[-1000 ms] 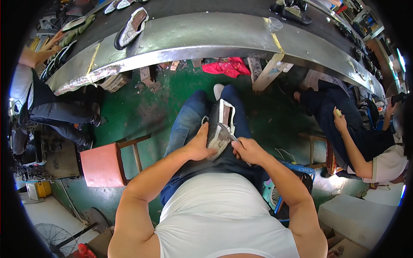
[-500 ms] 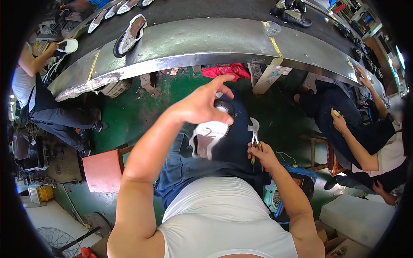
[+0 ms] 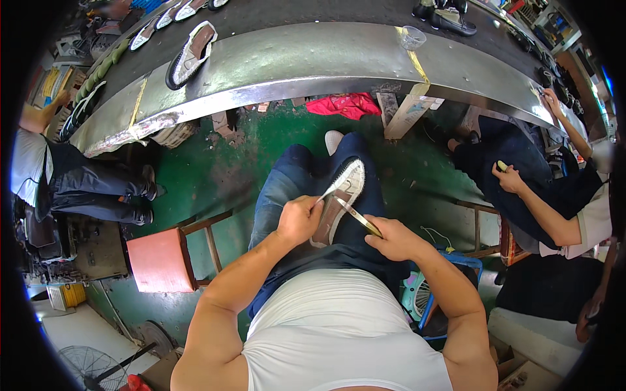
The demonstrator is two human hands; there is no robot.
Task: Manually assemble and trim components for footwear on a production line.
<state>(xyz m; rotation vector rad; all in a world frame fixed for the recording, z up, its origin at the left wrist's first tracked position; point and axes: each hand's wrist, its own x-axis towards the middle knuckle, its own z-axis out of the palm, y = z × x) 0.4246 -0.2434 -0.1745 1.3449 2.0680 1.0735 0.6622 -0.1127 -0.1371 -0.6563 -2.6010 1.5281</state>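
A half-made shoe (image 3: 352, 181) rests across my lap, toe pointing away from me. It has a white upper, a brown inside and a dark stitched edge. My left hand (image 3: 300, 220) is closed on the left side of its upper near the opening. In my right hand (image 3: 394, 237) is a pair of lasting pliers (image 3: 357, 216), gripped by the handles. Their metal jaws reach over the shoe's opening, close to my left fingertips. Whether the jaws bite the upper is too small to tell.
A metal-edged workbench (image 3: 313, 62) curves ahead, bearing a similar shoe (image 3: 191, 55), a clear cup (image 3: 412, 38) and black shoes (image 3: 450, 19). A pink-topped stool (image 3: 158, 260) stands left. One person (image 3: 557, 221) sits at right; another (image 3: 78, 176) stands at left. Red cloth (image 3: 344, 105) lies under the bench.
My left hand has lowered the shoe onto my lap, its toe now pointing away, and grips the upper's side. My right hand has brought the pliers leftward over the shoe's opening.
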